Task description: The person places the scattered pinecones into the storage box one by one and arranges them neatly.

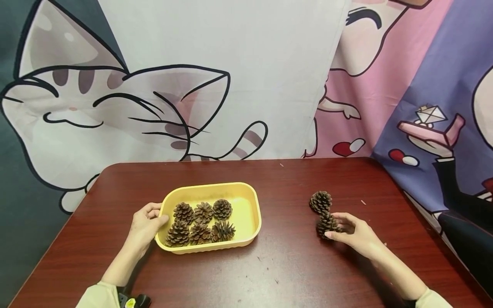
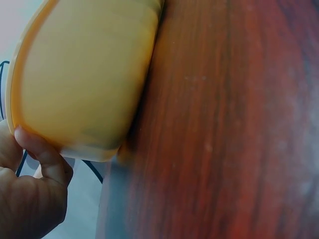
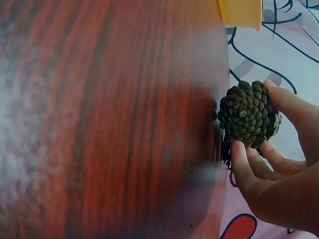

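Observation:
My left hand grips the left rim of a yellow plastic basin, thumb on the near side in the left wrist view. Inside the basin, several brown pine cones sit in two rows toward its left, among them a pine cone at the back. On the right, my right hand holds a pine cone between thumb and fingers, at or just over the tabletop. Right behind it another pine cone rests on the table, close to or touching the held one.
The dark red wooden table has small bits of debris scattered on it. Behind its far edge hangs a cloth printed with a cartoon cat. A dark object stands past the right edge.

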`<state>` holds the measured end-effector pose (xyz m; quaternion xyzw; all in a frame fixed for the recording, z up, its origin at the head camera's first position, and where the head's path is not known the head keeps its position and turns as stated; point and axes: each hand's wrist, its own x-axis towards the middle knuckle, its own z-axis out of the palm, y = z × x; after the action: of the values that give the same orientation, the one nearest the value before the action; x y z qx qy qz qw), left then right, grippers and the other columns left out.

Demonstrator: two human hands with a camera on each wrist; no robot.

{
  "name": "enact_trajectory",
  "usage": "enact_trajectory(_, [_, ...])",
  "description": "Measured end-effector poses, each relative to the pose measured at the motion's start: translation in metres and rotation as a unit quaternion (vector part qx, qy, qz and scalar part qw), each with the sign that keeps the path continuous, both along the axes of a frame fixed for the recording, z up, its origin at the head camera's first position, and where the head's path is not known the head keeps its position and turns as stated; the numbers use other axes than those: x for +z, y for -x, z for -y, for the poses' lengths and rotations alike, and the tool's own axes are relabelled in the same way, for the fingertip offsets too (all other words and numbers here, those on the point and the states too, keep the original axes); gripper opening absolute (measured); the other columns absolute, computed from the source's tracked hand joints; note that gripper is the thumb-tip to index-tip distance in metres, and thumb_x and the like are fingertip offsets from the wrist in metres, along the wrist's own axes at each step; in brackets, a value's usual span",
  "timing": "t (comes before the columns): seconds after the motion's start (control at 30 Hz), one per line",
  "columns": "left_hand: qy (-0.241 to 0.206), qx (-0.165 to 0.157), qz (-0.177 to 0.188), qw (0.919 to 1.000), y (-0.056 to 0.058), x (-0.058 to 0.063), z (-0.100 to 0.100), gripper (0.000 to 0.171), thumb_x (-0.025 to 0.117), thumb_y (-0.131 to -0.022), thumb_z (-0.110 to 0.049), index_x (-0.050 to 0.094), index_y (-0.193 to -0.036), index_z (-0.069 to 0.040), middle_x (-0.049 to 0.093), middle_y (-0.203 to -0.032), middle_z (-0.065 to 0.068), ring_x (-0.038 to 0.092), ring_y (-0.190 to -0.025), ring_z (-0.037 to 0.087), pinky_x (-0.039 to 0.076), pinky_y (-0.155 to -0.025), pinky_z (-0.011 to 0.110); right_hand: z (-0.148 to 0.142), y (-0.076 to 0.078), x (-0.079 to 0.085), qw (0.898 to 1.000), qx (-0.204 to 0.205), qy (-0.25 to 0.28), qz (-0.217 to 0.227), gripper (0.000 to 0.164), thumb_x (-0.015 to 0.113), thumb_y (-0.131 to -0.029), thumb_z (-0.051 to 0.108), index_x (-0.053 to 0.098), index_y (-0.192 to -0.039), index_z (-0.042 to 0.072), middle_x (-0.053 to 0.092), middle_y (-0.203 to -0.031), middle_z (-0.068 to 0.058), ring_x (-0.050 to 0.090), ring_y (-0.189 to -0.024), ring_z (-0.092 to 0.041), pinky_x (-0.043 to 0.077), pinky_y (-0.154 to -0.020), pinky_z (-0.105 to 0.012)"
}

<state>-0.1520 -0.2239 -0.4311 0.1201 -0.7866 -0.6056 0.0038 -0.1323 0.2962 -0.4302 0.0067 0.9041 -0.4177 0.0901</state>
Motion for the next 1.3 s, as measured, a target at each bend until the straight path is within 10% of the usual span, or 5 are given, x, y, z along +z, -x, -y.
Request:
enact_trajectory(0.73, [-0.014,0.005,0.0,0.9999,0.0,-0.002,-0.001,0.039,0.057,-0.081,0.004,0.048,-0.119,0.006,0.057,-0.069,-0.007,0.056,-0.068,0.004,0.054,-0.061,0.023,-0.003,0.006,0.005,0.994,0.023,0.086,0.065,0.068,0.069,-0.083,0.031,0.037,-0.137,0.002,0.049,-0.131,-0.021,0.049,-0.119,-0.031,0.048,-0.084,-0.029])
enact_trajectory(1.3, [-0.015,0.02,0.005,0.9997,0.0,0.0,-0.002,0.038,0.058,-0.081,0.003,0.05,-0.118,0.005,0.057,-0.07,-0.007,0.055,-0.068,0.005,0.053,-0.061,0.023,0.053,0.022,0.026,0.969,0.193,0.154,0.009,0.056,0.073,-0.078,0.015,0.045,-0.126,0.003,0.049,-0.129,-0.02,0.05,-0.114,-0.01,0.047,-0.089,-0.023])
